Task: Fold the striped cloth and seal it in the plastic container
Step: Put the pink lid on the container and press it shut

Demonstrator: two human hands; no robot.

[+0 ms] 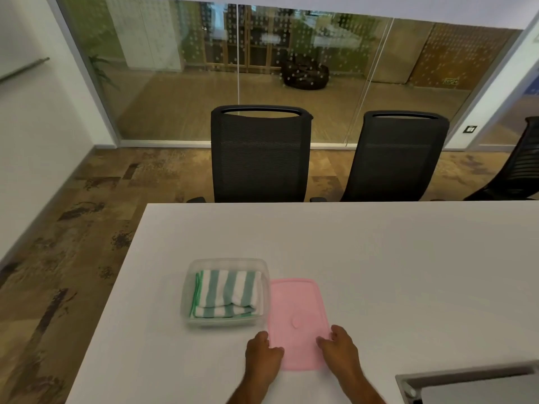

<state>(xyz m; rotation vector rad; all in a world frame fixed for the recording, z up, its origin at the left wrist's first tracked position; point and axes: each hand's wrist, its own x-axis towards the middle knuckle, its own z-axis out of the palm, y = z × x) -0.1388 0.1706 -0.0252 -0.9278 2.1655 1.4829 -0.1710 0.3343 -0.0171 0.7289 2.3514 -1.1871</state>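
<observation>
The green-and-white striped cloth [226,293] lies folded inside the clear plastic container [226,262], which stands uncovered on the white table. Just right of the container, a pink lid [296,304] lies flat on the tabletop. My left hand [262,355] grips the lid's near left edge, and my right hand [339,349] grips its near right edge, thumbs resting on top.
The white table [379,258] stretches far to the right and back. A grey metal recess [469,383] sits at the near right corner. Two black mesh chairs [259,156] [396,158] stand behind the table's far edge, in front of a glass wall.
</observation>
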